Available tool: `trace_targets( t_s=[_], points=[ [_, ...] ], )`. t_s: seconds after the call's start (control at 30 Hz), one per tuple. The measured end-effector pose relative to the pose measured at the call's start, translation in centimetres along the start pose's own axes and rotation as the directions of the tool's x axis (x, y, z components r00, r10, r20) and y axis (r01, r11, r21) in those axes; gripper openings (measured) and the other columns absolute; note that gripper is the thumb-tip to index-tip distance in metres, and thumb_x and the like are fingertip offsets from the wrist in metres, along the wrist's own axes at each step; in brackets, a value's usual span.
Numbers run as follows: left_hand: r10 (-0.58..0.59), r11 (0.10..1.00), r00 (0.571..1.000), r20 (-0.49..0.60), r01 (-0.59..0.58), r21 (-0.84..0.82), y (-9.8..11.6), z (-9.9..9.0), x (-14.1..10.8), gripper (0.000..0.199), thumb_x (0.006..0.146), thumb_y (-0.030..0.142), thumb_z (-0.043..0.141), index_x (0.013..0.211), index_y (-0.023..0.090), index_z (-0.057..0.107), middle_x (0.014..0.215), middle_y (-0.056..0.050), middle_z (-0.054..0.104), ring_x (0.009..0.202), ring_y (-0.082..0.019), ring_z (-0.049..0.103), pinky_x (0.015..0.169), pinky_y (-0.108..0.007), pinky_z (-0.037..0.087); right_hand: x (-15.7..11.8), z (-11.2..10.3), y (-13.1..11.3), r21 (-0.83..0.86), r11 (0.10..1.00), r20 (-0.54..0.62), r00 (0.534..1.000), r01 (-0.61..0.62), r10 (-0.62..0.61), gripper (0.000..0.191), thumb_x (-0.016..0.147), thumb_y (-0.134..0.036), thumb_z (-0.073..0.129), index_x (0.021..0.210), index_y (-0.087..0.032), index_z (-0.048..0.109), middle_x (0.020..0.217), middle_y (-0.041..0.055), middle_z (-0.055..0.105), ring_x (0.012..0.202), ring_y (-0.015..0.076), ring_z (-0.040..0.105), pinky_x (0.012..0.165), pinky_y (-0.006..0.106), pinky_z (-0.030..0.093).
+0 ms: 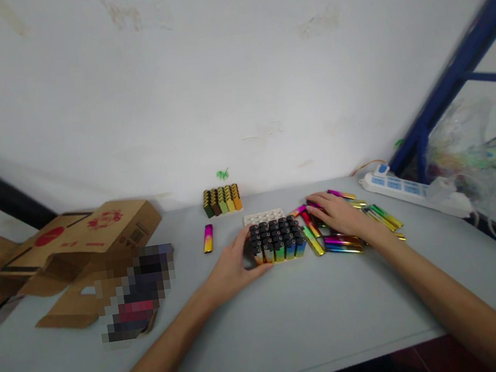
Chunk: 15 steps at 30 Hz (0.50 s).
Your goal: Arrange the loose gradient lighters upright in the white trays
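Observation:
My left hand [232, 271] is closed around the left side of a block of lighters [278, 240], thumb at the front and fingers behind. The lighters stand upright in rows, with black tops and bodies shading from orange through green to blue. Just behind them shows a white slotted tray [263, 216]. Over at the right, my right hand [337, 213] reaches into a loose pile of shiny metallic cases [343, 243], its fingers bent down over a dark pink one. The fingertips are partly hidden there. Gold, green, pink and blue cases lie around it.
A smaller block of gold-topped lighters [222, 200] stands near the wall. One pink-yellow case [208, 238] lies left of centre. An open cardboard box [115, 229] and a pixelated item [143, 293] are at the left, a white power strip [415, 190] at the right.

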<state>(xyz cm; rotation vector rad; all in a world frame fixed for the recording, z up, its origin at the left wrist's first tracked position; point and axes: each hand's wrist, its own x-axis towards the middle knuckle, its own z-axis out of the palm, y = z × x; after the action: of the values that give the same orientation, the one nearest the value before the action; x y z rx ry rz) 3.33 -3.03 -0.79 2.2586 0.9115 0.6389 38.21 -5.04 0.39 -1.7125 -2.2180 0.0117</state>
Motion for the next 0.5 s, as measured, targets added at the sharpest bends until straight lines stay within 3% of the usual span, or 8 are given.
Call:
trace_targets(
  t_s=[0.17,0.27,0.33,0.4,0.5],
  points=[
    [-0.012,1.000,1.000,0.005,0.012,-0.012,0.2,0.0,0.1,0.085,0.083,0.045,0.082,0.151,0.021,0.038,0.149,-0.014,0.061,0.136,-0.033,0.061,0.119,-0.053,0.047,-0.7,-0.6,-1.3,0.084,0.996,-0.051,0.999,-0.005,0.009,0.047,0.107,-0.047,0.043,0.135,-0.017,0.066,0.131,0.0182,0.068,0.124,0.0340,0.064,0.111,0.055,0.050],
    [-0.003,1.000,1.000,-0.005,0.003,-0.007,0.3,-0.1,0.1,0.086,0.082,0.044,0.083,0.152,0.021,0.038,0.149,-0.015,0.060,0.137,-0.033,0.060,0.119,-0.053,0.047,-0.3,-2.0,-3.6,0.277,0.958,-0.072,0.996,0.069,-0.051,0.046,0.108,-0.050,0.042,0.140,-0.023,0.062,0.140,0.0134,0.064,0.133,0.0305,0.060,0.117,0.052,0.046],
    [0.007,1.000,1.000,-0.016,-0.008,-0.009,0.3,-0.1,0.1,0.085,0.082,0.043,0.083,0.151,0.022,0.039,0.149,-0.014,0.061,0.137,-0.034,0.060,0.118,-0.053,0.048,0.0,-2.8,-5.2,0.438,0.889,-0.012,0.990,0.131,-0.140,0.050,0.106,-0.054,0.047,0.147,-0.027,0.056,0.147,0.0107,0.061,0.137,0.0296,0.058,0.116,0.051,0.047],
    [0.012,1.000,1.000,-0.017,-0.012,-0.022,0.3,-0.1,0.1,0.082,0.082,0.043,0.083,0.149,0.023,0.041,0.147,-0.013,0.062,0.135,-0.034,0.062,0.117,-0.053,0.049,0.2,-3.1,-6.4,0.517,0.842,0.038,0.978,0.156,-0.205,0.066,0.096,-0.058,0.064,0.153,-0.028,0.050,0.153,0.0110,0.057,0.140,0.0311,0.055,0.118,0.051,0.045],
    [0.007,0.999,1.000,-0.012,-0.008,-0.037,0.3,-0.1,0.2,0.081,0.082,0.042,0.083,0.148,0.023,0.041,0.144,-0.013,0.065,0.132,-0.033,0.064,0.114,-0.052,0.052,0.1,-2.1,-6.9,0.484,0.858,0.052,0.974,0.170,-0.222,0.097,0.078,-0.058,0.084,0.158,-0.025,0.043,0.155,0.0153,0.055,0.141,0.0348,0.053,0.118,0.055,0.044]
  ],
)
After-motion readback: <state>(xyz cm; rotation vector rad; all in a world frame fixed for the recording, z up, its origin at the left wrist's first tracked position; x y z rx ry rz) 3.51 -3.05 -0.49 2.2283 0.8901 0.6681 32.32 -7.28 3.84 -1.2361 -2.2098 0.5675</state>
